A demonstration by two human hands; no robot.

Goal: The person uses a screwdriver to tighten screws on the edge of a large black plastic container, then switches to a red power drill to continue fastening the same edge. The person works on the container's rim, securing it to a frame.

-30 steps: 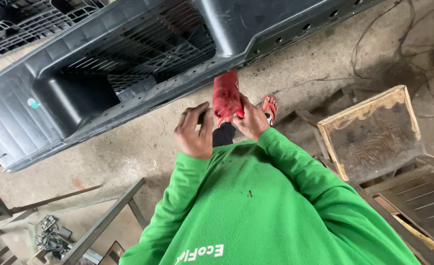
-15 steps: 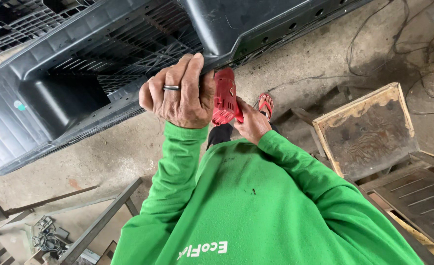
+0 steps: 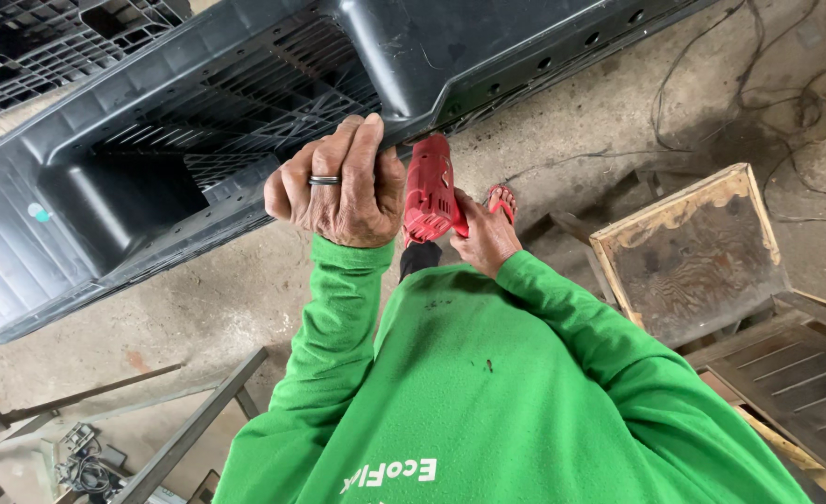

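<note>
A black plastic pallet (image 3: 198, 159) tilts across the upper left of the view, its ribbed underside and one hollow foot turned toward the camera, its lower edge running over a stained concrete floor (image 3: 198, 308). The person's green sleeves (image 3: 487, 401) fill the bottom of the view, both arms stretched up toward the pallet. To the right stands a wooden frame (image 3: 688, 247) with a scuffed grey panel inside it, and below that a slatted metal piece (image 3: 796, 383) at the edge of the picture. A grey metal bar (image 3: 189, 425) slants over the floor at lower left, near a small heap of metal scraps (image 3: 81, 457). Thin dark cables (image 3: 712, 84) trail over the concrete at upper right.

The left hand (image 3: 338, 187), a dark ring on one finger, reaches up to the pallet's edge, the fingers curled and the fingertips touching the black plastic; its grip is loosely bent rather than wrapped round anything. Just beside it, the red power drill (image 3: 430, 191) points up at the same edge of the pallet, close under the centre block. The right hand (image 3: 483, 238) holds the drill from below, its grip closed round the handle. Beyond that hand, a red sandal (image 3: 500, 199) shows on the floor.
</note>
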